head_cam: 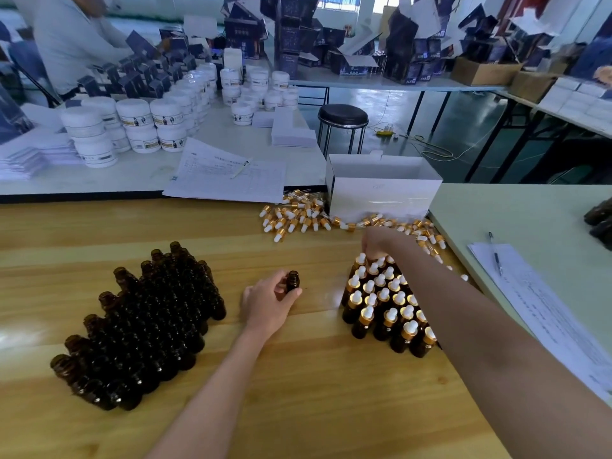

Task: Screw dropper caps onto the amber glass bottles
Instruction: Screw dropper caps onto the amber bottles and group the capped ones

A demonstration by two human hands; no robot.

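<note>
- Your left hand grips the small open-necked amber glass bottle, which is likely light, stiff, slick and fragile; hold its body.
- Your right hand reaches over the gold-capped amber bottles; I cannot tell whether it holds anything.

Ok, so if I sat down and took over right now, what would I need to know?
Hands: the left hand grips one open bottle, upright. The right hand reaches to the far edge of the capped bottles; I cannot tell if it holds anything.
Done: that capped cluster on the right.
Left: the big batch of uncapped bottles on the left, plus the one in hand.
Supplies: loose dropper caps lie further back, beside the white box.
</note>
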